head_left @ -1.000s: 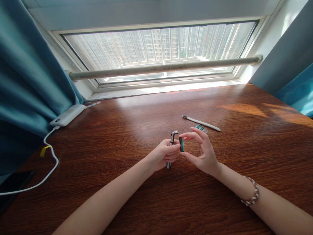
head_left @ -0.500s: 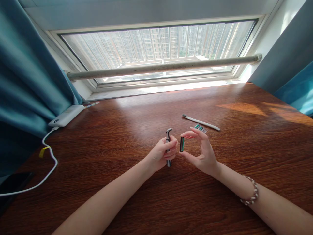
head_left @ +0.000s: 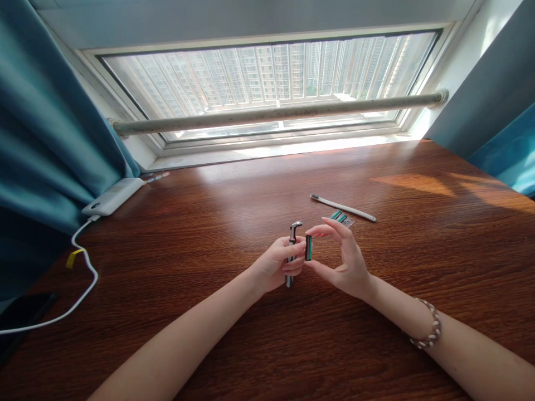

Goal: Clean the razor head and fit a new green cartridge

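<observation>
two hands [head_left: 280, 264] hold razor [head_left: 291, 245], cartridge [head_left: 308, 248]

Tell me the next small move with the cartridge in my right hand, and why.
Probably lift the blade cartridge, pinched upright in the right hand, up and left onto the head of the razor handle gripped in the left hand. That head looks bare, and the cartridge sits close beside it, slightly lower, not touching.

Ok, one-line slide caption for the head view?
Left hand grips a razor handle upright while right hand pinches a blade cartridge beside it, above a wooden desk.
</observation>
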`<state>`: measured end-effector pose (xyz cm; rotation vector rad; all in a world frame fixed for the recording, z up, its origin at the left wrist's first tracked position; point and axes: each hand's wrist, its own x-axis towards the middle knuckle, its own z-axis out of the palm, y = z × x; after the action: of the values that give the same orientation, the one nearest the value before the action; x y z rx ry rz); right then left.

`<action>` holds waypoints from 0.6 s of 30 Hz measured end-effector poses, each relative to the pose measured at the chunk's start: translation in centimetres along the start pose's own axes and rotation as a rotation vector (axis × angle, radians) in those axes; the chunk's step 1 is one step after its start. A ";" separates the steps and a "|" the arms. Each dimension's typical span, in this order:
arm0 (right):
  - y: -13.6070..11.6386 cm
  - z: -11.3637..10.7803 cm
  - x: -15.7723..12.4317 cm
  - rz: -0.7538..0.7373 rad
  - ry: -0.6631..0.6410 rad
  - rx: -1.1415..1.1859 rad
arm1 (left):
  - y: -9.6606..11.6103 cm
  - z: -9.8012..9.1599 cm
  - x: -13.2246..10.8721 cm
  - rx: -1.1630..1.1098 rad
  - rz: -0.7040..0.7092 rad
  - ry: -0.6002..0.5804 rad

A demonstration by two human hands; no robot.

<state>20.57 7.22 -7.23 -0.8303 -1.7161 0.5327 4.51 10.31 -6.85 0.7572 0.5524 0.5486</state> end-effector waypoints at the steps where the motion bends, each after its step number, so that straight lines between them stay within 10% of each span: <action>1: 0.0 0.0 0.0 -0.001 -0.002 0.004 | 0.0 0.0 0.0 -0.001 -0.001 -0.002; 18: 0.1 0.1 -0.1 0.022 -0.011 0.031 | -0.2 -0.1 0.1 -0.031 -0.007 0.001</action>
<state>20.54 7.22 -7.36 -0.8264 -1.7060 0.5783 4.57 10.32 -7.04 0.7251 0.5462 0.5506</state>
